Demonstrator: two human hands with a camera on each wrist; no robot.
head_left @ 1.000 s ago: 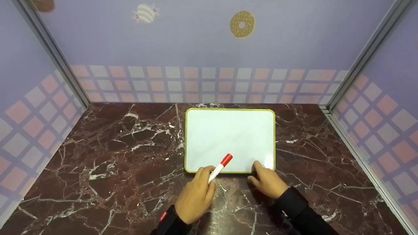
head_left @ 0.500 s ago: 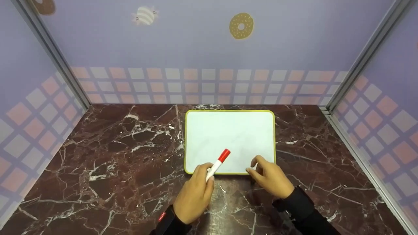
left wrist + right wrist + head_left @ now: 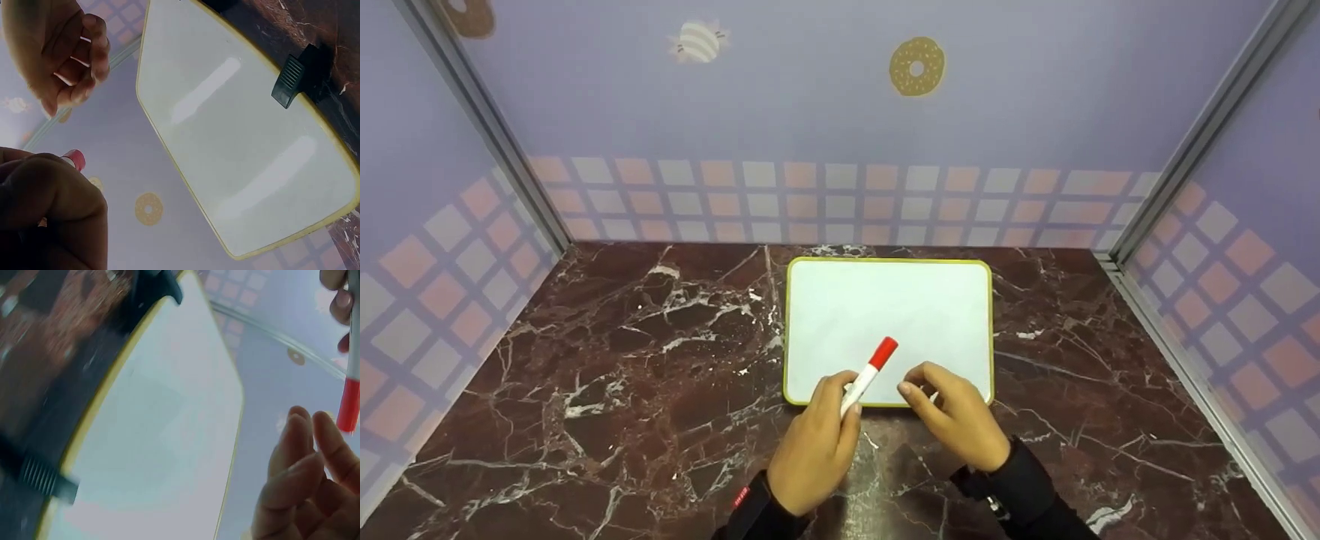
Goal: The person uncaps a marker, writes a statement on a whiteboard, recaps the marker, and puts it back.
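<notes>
My left hand (image 3: pixel 814 446) grips a white marker (image 3: pixel 858 388) with a red cap (image 3: pixel 883 351), which points up and away to the right. To its right, my right hand (image 3: pixel 960 416) holds nothing; its fingers are loosely bent, with thumb and index finger apart. The cap end shows a short way beyond the right fingertips (image 3: pixel 322 419) in the right wrist view. Behind both hands is a whiteboard (image 3: pixel 885 307) with a yellow rim, its surface bare of marks. In the left wrist view most of the marker is hidden behind the left fingers (image 3: pixel 67 191).
A dark ridged clip (image 3: pixel 289 81) grips the whiteboard's lower edge, and more dark clips (image 3: pixel 48 481) show in the right wrist view. The table (image 3: pixel 660 420) is dark red veined marble. Lilac walls (image 3: pixel 810 90) with printed sweets and checks enclose its back and sides.
My right hand has left the whiteboard's lower right edge and moved left towards the marker, its fingers bending. My left hand keeps holding the marker in nearly the same place.
</notes>
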